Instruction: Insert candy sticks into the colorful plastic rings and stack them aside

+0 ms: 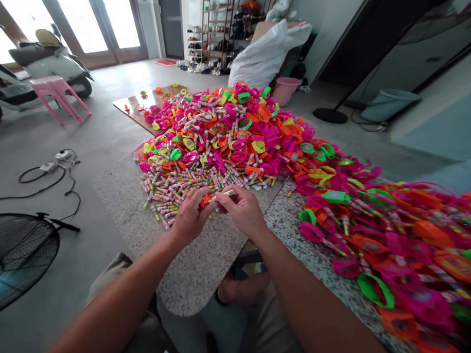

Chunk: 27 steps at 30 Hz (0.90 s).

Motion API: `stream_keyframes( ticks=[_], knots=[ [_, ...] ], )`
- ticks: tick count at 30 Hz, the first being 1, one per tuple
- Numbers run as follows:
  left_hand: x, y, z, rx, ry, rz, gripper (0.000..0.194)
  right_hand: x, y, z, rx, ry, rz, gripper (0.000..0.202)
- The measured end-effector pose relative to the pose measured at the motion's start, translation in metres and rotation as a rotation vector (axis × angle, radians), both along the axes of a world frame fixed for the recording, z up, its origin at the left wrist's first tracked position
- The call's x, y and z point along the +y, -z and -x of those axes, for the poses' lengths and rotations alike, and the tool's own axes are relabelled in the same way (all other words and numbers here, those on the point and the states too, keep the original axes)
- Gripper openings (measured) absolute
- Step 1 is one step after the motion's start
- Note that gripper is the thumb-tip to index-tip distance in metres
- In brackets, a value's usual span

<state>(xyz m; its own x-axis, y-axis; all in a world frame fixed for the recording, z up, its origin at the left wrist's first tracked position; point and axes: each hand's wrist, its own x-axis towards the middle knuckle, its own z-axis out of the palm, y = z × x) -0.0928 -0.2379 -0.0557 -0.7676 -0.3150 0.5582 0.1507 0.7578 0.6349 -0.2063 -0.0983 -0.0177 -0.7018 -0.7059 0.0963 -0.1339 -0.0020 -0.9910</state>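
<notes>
Over the front of a speckled stone table [193,283], my left hand [191,213] is closed on an orange watch-like band [206,199]. Close beside it, my right hand [244,210] pinches a small patterned tube [225,193] against the orange piece. The two hands nearly touch. Just beyond them lie many small patterned tubes [169,192]. Behind these rises a large heap of pink, orange, green and yellow plastic bands [240,130]. The lower part of the orange piece is hidden by my fingers.
More bands and tubes [402,254] cover the right-hand table. A black fan [16,266] stands at left, near cables [65,178] on the floor. Farther back are a pink stool [58,93], a scooter [50,57], a white sack [263,54], a pink bucket [285,90] and shoe racks [215,37].
</notes>
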Motion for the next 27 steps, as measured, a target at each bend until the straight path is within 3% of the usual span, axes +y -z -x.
stream_keyframes(
  ticks=[10,27],
  knots=[
    [-0.002,-0.002,-0.002,-0.067,0.026,0.031,0.033,0.003,0.0,-0.003,0.224,-0.012,-0.046,0.024],
    [-0.002,-0.015,-0.008,-0.154,-0.068,0.2,0.029,-0.003,-0.001,-0.004,-0.069,-0.066,0.079,0.044]
  ],
)
